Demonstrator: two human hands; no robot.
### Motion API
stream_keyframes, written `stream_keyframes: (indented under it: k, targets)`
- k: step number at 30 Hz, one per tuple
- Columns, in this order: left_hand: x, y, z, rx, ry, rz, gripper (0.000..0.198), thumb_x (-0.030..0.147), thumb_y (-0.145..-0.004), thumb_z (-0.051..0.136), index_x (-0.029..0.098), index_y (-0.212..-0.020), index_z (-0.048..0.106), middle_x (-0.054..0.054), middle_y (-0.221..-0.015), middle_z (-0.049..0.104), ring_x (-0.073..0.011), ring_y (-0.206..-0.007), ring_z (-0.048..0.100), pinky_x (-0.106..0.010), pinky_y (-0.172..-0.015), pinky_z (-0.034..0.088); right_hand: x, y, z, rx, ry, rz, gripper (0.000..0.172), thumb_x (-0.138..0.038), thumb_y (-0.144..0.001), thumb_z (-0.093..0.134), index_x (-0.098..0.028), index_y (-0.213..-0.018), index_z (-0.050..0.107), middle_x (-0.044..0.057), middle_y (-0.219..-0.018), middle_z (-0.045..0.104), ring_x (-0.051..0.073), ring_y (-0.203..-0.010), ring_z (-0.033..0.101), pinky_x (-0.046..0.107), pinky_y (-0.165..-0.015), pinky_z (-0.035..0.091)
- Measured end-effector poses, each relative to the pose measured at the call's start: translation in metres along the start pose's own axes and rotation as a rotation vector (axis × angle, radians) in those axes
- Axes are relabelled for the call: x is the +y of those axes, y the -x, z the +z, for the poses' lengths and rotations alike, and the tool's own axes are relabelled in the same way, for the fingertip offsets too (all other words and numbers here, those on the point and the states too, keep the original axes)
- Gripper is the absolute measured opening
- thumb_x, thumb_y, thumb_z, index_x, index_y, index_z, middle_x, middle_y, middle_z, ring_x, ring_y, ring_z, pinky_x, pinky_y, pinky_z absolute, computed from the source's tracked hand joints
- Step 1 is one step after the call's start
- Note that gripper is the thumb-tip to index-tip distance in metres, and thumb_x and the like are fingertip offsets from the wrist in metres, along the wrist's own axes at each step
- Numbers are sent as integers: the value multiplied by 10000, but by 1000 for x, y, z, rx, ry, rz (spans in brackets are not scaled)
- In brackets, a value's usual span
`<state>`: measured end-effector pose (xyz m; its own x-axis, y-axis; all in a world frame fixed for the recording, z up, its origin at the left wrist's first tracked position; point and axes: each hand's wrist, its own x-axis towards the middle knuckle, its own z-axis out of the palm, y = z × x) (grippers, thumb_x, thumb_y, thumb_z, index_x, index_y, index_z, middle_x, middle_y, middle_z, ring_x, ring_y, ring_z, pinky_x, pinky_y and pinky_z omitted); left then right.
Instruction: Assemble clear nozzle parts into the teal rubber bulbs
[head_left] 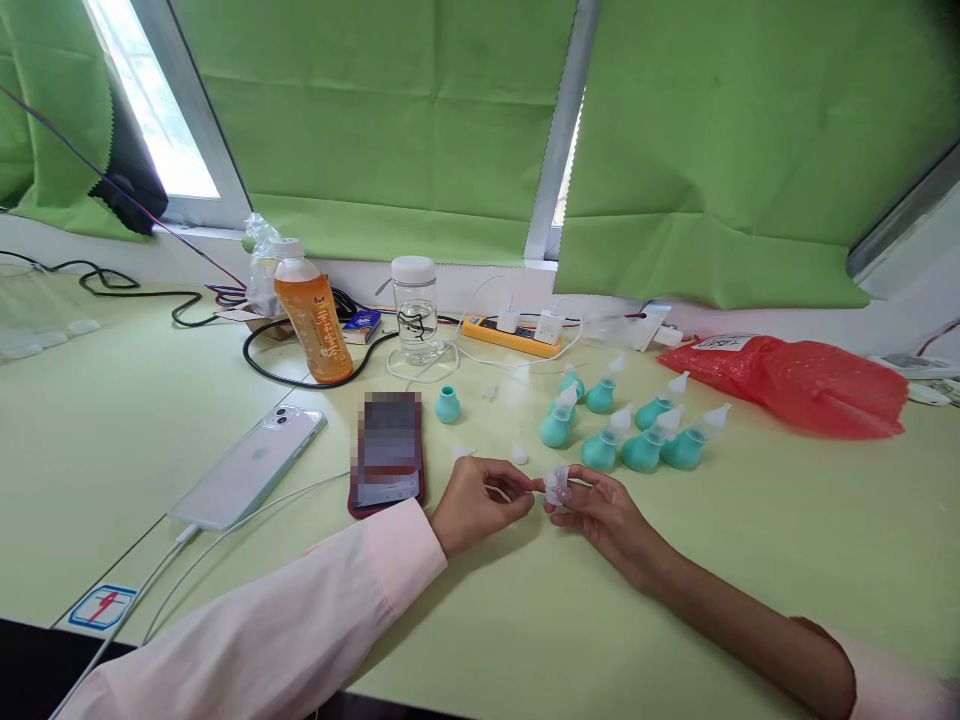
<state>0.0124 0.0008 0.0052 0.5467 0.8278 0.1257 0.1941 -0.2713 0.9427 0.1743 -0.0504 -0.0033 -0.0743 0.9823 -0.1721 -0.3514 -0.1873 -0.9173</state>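
Between the fingers of my right hand point(607, 515) is a small clear plastic piece point(556, 484), held just above the table. My left hand point(484, 500) is curled with thumb and fingers close together; its index fingertip reaches the edge of that piece. Whether anything sits in the left pinch is hidden. Just beyond the hands lies a small white cap-like piece point(520, 454). A bare teal rubber bulb point(448, 406) stands behind my left hand. Several teal bulb nasal aspirators point(643, 451) with clear pointed tips are grouped beyond my right hand.
A phone with a lit screen point(386, 455) lies beside my left sleeve, and a white phone point(251, 467) on a cable is further left. Behind stand an orange drink bottle point(313, 320), a clear jar point(416, 315) and a yellow power strip point(512, 337). A red plastic bag point(795, 385) lies right.
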Motion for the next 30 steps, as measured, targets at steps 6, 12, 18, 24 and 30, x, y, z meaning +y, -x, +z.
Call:
stream_keyframes:
  k: [6, 12, 18, 24, 30]
  targets:
    - [-3, 1, 4, 65, 554, -223, 254, 197, -498, 732, 85, -702, 629, -43, -593, 650, -136, -516, 597, -255, -557, 496, 4, 4, 5, 10, 109, -68, 245, -218, -615, 689, -178, -811, 547, 25, -723, 657, 155, -680, 608, 289, -648, 487]
    - [-7, 1, 4, 84, 563, -250, 283, 216, -472, 753, 85, -711, 677, -94, -713, 687, -205, -658, 633, -318, -684, 503, 9, 7, 8, 108, 184, -131, 259, -222, -563, 718, -173, -774, 575, 34, -740, 664, 150, -649, 601, 271, -606, 493]
    - [-3, 4, 5, 64, 521, -198, 256, 223, -526, 727, 96, -745, 688, -96, -790, 682, -242, -758, 628, -334, -741, 498, 9, 8, 10, 124, 214, -134, 247, -245, -561, 718, -171, -746, 573, 24, -691, 665, 141, -606, 604, 259, -592, 492]
    - [1, 7, 9, 105, 479, -169, 239, 233, -570, 702, 104, -771, 688, -101, -808, 680, -253, -788, 616, -340, -745, 489, 8, 8, 11, 139, 260, -110, 276, -303, -557, 714, -167, -733, 551, 15, -614, 662, 140, -559, 602, 262, -582, 487]
    - [2, 13, 12, 92, 363, -45, 273, 240, -654, 644, 135, -906, 654, -93, -917, 653, -243, -881, 581, -333, -798, 453, 6, 9, 13, 150, 294, -92, 352, -383, -550, 700, -163, -771, 537, 19, -577, 651, 168, -562, 613, 306, -608, 499]
